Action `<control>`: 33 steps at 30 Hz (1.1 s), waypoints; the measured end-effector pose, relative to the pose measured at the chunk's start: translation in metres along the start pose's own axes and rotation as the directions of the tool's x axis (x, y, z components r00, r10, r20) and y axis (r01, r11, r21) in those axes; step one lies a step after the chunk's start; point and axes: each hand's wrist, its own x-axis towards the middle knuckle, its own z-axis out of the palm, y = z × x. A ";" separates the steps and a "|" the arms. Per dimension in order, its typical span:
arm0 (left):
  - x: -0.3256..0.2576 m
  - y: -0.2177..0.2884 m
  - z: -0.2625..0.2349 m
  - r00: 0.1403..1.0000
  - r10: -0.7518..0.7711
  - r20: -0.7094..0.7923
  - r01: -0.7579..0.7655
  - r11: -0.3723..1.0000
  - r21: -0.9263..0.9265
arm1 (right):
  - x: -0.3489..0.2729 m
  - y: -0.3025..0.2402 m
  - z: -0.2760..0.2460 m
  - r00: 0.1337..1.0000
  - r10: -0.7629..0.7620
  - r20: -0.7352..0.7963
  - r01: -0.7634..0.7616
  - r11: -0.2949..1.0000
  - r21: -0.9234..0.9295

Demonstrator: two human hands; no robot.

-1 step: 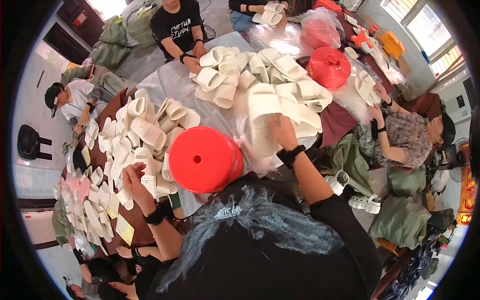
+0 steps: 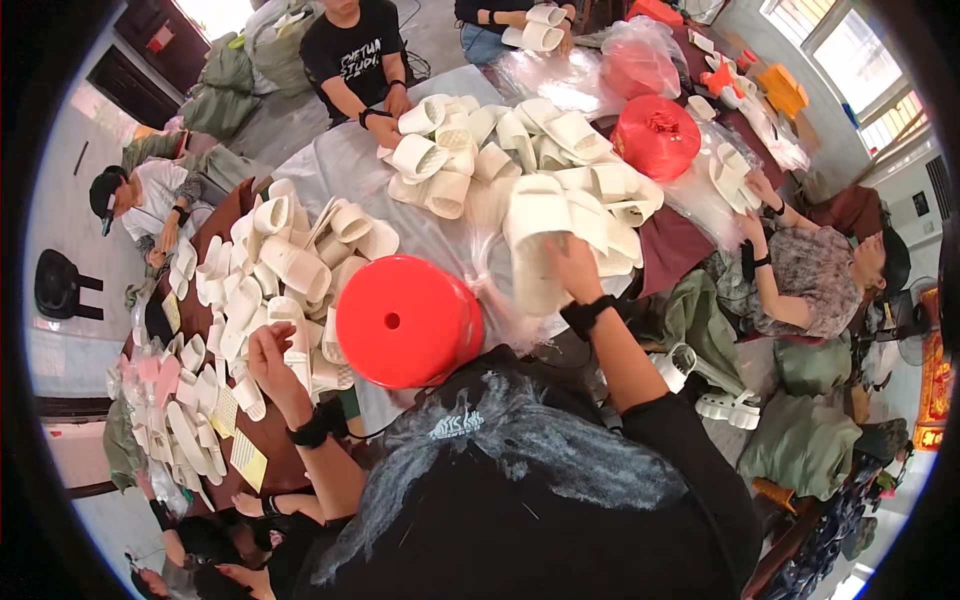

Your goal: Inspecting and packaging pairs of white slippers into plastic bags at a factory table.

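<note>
A cream slide sandal (image 2: 538, 222) is in my right hand (image 2: 575, 268), which grips it along its side near the sole; motion blurs the hand and the sandal's lower end. Just beyond it lie more cream slides (image 2: 610, 240), in a loose heap. My left hand (image 2: 275, 365) hovers by the left-hand pile of slides (image 2: 295, 265), its fingers loosely bent and a little apart. Nothing shows between them. Between my hands stands a round red plastic stool (image 2: 400, 345) with a hole in its top.
A clear plastic sheet (image 2: 350, 170) covers part of the table. Red twine rolls (image 2: 658, 138) stand at the far right. Co-workers handle slides around the table, one in a patterned shirt (image 2: 790, 275) at the right. Green sacks (image 2: 800, 435) and a white clog (image 2: 728, 408) lie at the lower right.
My right hand and the sandal in it have shifted slightly to the right and nearer to me. My left hand stays almost where it was.
</note>
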 end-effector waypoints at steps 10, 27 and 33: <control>-0.016 0.015 0.064 0.977 0.100 0.190 -0.107 0.994 0.022 | 0.036 0.135 -0.068 0.985 0.175 -0.010 -0.174 0.985 0.016; -0.082 -0.008 0.037 1.000 0.000 -0.014 0.002 0.987 0.163 | 0.174 0.113 -0.019 0.887 -0.267 0.376 0.300 0.954 -0.031; -0.096 -0.005 0.048 0.966 -0.202 0.160 0.191 0.978 0.080 | 0.043 -0.094 0.067 0.540 -0.411 0.735 0.012 0.876 0.482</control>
